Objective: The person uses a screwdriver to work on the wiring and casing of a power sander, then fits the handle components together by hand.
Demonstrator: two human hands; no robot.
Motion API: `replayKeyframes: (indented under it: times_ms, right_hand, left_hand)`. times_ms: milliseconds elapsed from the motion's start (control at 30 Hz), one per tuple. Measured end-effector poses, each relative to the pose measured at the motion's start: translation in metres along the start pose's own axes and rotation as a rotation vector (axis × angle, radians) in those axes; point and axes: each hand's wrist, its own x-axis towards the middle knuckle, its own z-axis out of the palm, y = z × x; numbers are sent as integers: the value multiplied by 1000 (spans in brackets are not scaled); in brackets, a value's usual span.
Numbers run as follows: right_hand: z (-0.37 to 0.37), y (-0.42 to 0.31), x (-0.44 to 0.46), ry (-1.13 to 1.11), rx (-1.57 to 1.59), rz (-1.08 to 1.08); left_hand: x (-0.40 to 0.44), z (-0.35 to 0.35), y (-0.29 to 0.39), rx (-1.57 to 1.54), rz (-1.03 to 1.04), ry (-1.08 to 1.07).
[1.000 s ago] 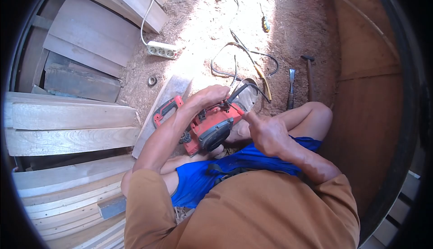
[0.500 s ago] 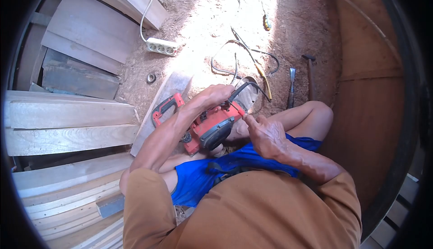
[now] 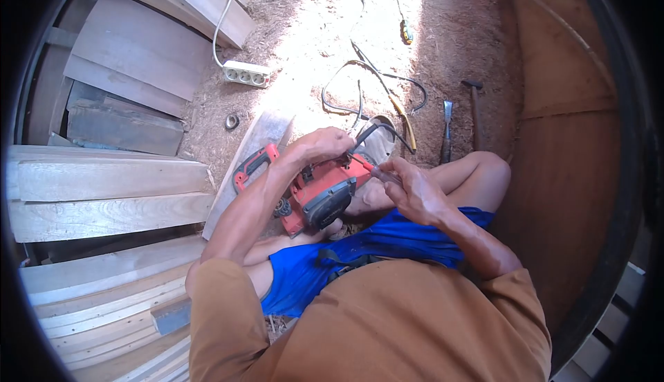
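A red and black power tool [image 3: 325,192] rests tilted between my bare legs. My left hand [image 3: 328,144] is closed at its far end, by the base of the black cord [image 3: 366,135]; what the fingers pinch is hidden. My right hand [image 3: 413,192] holds a screwdriver [image 3: 370,167] with a red shaft section, its fingers around the handle. The screwdriver's tip points into the tool's end next to my left fingers.
A white power strip [image 3: 246,74] and a roll of tape [image 3: 232,121] lie on the sawdust-covered ground. A chisel [image 3: 447,133], a hammer [image 3: 476,115] and a yellow-black screwdriver [image 3: 407,32] lie ahead. Stacked boards [image 3: 114,178] line the left; a brown panel [image 3: 567,174] stands right.
My right hand has shifted its grip on the screwdriver, its fingers opening somewhat and showing more of the handle. My left hand and the power tool stay nearly in place.
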Motion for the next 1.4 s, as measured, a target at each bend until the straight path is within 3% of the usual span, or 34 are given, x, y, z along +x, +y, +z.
replayKeyframes:
  times_ms: [133, 233, 667, 1033, 1233, 1400]
  right_hand:
    - [8, 11, -12, 101, -106, -171]
    - [8, 9, -16, 76, -189, -93]
    - [11, 14, -16, 98, -171, -164]
    - [15, 16, -17, 156, -161, -245]
    - [11, 12, -15, 110, -147, -163]
    - [15, 16, -19, 105, -341, -180]
  left_hand:
    - [5, 0, -10, 79, 89, 9]
    - [9, 0, -14, 66, 106, -27]
    - [3, -2, -6, -2, 3, -46]
    - [5, -2, -10, 7, 39, -32]
    - [7, -1, -11, -2, 37, -35]
    - [8, 0, -12, -28, 19, -27]
